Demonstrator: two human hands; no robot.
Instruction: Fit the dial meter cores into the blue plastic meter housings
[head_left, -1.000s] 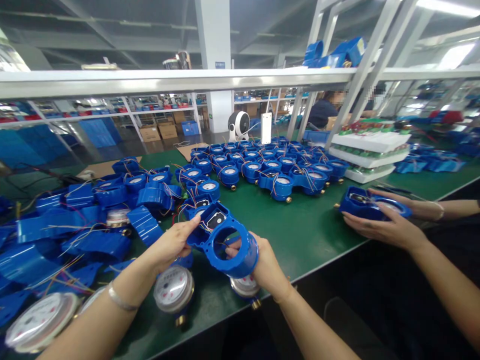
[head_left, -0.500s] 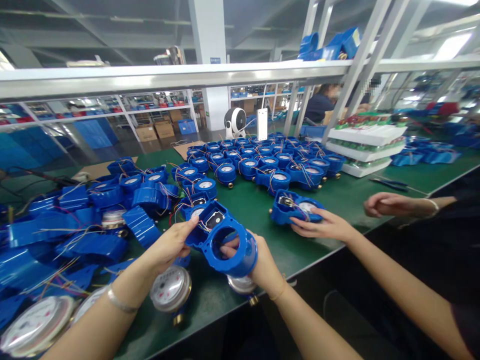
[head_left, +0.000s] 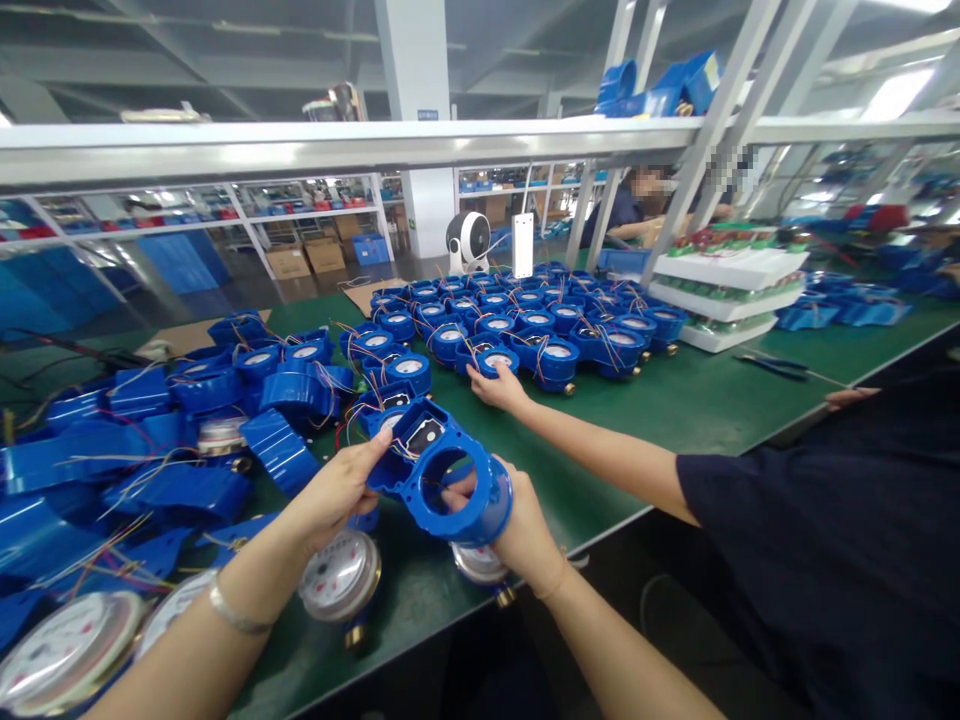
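Both my hands hold one blue plastic meter housing point(head_left: 442, 470) above the near edge of the green table point(head_left: 675, 400). My left hand point(head_left: 337, 490) grips its left side near the small black module. My right hand point(head_left: 517, 525) wraps its round open ring from below, fingers showing through the hole. Two bare water meters with white dials lie under my hands, one point(head_left: 341, 575) on the left and one point(head_left: 480, 565) beneath the housing.
A co-worker's arm in a dark sleeve point(head_left: 787, 530) reaches from the right; that hand point(head_left: 495, 385) touches an assembled blue meter point(head_left: 491, 358) in a large group. Loose blue covers with wires point(head_left: 150, 440) pile at left. White trays point(head_left: 727, 285) stand at right.
The co-worker's hand slid a blue meter from the right across the table into the group behind my housing. My hands have kept the housing almost still.
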